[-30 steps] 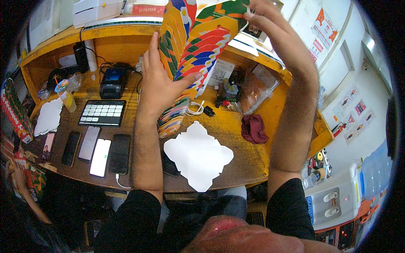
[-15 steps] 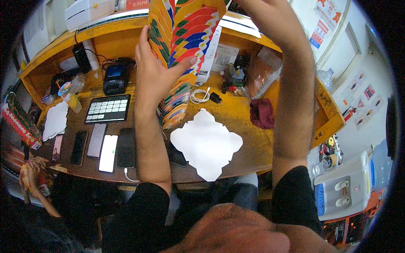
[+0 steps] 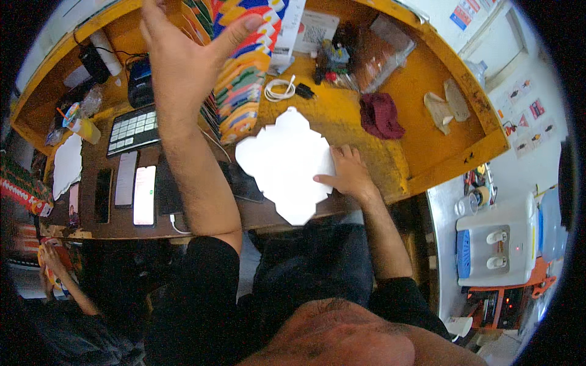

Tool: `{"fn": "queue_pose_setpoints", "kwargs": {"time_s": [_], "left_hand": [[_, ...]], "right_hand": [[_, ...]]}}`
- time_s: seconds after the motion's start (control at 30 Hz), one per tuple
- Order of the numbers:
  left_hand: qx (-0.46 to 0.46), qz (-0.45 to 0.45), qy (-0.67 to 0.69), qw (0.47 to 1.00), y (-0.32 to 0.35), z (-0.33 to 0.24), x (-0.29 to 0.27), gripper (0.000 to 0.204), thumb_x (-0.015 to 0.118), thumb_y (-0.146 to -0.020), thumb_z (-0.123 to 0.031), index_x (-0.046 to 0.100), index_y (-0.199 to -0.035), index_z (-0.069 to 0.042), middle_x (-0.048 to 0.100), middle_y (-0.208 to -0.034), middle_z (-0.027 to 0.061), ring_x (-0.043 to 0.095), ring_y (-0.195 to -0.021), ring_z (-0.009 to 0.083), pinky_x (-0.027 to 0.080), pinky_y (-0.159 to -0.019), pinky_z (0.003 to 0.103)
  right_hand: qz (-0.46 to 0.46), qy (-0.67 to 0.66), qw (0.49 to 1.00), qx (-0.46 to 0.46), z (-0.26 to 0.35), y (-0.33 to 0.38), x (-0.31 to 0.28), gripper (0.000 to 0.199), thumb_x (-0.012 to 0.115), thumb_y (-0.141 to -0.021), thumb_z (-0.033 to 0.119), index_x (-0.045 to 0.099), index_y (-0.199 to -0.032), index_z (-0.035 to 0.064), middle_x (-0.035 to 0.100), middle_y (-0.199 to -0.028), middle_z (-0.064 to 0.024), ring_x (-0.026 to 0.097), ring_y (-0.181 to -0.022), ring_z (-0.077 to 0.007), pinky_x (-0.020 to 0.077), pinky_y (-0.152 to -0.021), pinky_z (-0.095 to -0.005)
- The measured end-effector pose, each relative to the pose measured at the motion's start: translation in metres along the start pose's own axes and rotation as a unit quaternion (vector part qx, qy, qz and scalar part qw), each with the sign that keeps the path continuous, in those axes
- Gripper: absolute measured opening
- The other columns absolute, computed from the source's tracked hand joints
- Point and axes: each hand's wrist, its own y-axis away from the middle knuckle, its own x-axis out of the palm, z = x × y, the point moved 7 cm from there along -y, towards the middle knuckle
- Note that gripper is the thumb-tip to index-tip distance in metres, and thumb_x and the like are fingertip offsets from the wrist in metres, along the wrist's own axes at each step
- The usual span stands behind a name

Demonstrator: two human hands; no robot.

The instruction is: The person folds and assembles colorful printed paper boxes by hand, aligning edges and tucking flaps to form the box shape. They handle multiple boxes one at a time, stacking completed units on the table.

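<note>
A tall stack of colourful printed cartons (image 3: 244, 91), folded flat and overlapping, leans at the back of the desk. My left hand (image 3: 183, 61) spans its left side, thumb across the printed front and fingers at the far left edge. In front of the stack a white die-cut cardboard blank (image 3: 290, 168) lies flat, plain side up, near the desk's front edge. My right hand (image 3: 351, 174) rests at the blank's right edge with fingers spread on the desk and the thumb over the cardboard.
Several phones, one a lit phone (image 3: 144, 195), and a tablet (image 3: 133, 130) lie on the left. Beyond them stand a drink cup (image 3: 82, 125) and more white blanks (image 3: 68, 165). A white cable (image 3: 279, 90) and maroon cloth (image 3: 381, 116) lie behind. A co-worker's hand (image 3: 54, 259) shows lower left.
My right hand has come down from the top of the stack to the white blank's right edge. My left hand stays at the stack. The view has shifted.
</note>
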Motion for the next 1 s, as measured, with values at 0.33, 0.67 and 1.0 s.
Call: {"fn": "queue_pose_setpoints", "kwargs": {"time_s": [0.33, 0.67, 1.0], "left_hand": [[0.001, -0.069, -0.001, 0.998, 0.012, -0.011, -0.008, 0.126, 0.091, -0.077, -0.062, 0.023, -0.171, -0.014, 0.030, -0.171, 0.0296, 0.033, -0.158, 0.0481, 0.032, -0.128, 0.064], [0.234, 0.053, 0.312, 0.919, 0.025, -0.039, -0.017, 0.038, 0.079, -0.099, -0.027, 0.073, -0.119, 0.006, 0.077, -0.113, 0.0160, 0.071, -0.093, 0.0188, 0.055, -0.089, 0.030], [0.312, 0.403, 0.141, 0.849, 0.098, -0.070, 0.084, 0.103, 0.079, -0.093, -0.040, 0.025, -0.162, 0.014, 0.046, -0.150, 0.0476, 0.057, -0.134, 0.0551, 0.049, -0.113, 0.052]], "right_hand": [[-0.123, -0.305, 0.943, 0.045, -0.033, -0.006, 0.003, 0.061, 0.087, -0.086, 0.019, 0.065, -0.139, -0.0038, 0.071, -0.130, -0.0303, 0.070, -0.121, -0.0419, 0.0534, -0.108, -0.0432], [-0.379, -0.409, 0.826, -0.081, -0.004, 0.015, -0.169, 0.042, 0.068, -0.100, 0.005, 0.064, -0.141, -0.0005, 0.074, -0.126, -0.0157, 0.069, -0.114, -0.0200, 0.0528, -0.104, -0.0335], [-0.382, -0.539, 0.699, -0.276, 0.079, 0.025, -0.280, 0.039, 0.059, -0.104, 0.003, 0.058, -0.143, 0.0004, 0.067, -0.105, -0.0043, 0.063, -0.094, -0.0092, 0.0508, -0.082, -0.0240]]}}
